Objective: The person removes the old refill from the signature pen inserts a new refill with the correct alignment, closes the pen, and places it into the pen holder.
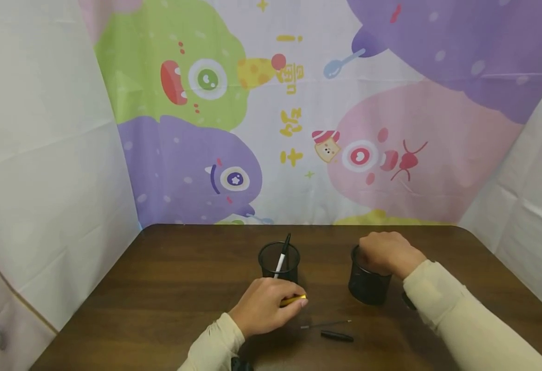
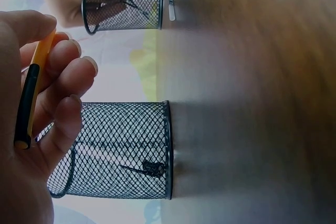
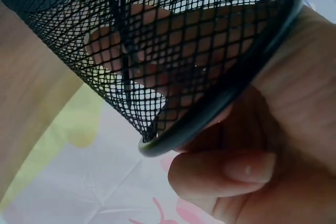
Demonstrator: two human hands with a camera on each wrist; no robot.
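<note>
My left hand grips a yellow-and-black pen barrel between thumb and fingers, in front of the left black mesh pen holder. A white marker with a black end leans upright in that holder. My right hand reaches down into the right mesh pen holder. Through the mesh in the right wrist view, its fingers show inside, beside thin dark sticks. One curled digit stays outside the rim. Whether the fingers pinch anything is unclear.
On the brown wooden table lie a thin pen refill and a black pen cap, between the hands and nearer me. A small dark object sits low in the left holder. A printed cloth hangs behind the table.
</note>
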